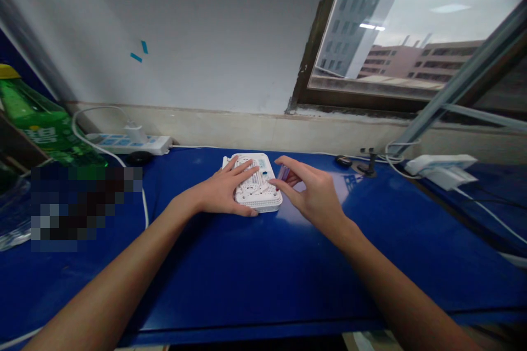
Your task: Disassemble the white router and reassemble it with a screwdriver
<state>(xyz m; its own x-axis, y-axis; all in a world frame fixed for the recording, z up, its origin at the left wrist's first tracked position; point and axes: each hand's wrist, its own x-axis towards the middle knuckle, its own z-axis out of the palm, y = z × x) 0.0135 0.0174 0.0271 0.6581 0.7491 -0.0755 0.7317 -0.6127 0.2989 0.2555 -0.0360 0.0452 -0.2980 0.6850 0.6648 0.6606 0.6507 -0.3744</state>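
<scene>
A white plastic case [263, 197] with rounded corners, many small holes and a light-blue patch lies flat on the blue table. Spread across its left part is my left hand [222, 189], fingers apart and palm down. On the case's top sits a small dark-blue bit [264, 173]. Just off the right edge of the case, my right hand [310, 186] pinches a small purplish, see-through piece [284, 173] between thumb and fingers. Its exact kind is too small to tell, and the fingers partly hide it.
The blue table [263, 279] meets a wall at the back. Leftward stand a green bottle [45, 126] and a white power strip [154, 145] with a plugged-in charger [135, 133]. White cables, a small black stand [368, 164] and another white plug block [442, 170] lie rightward, below a window.
</scene>
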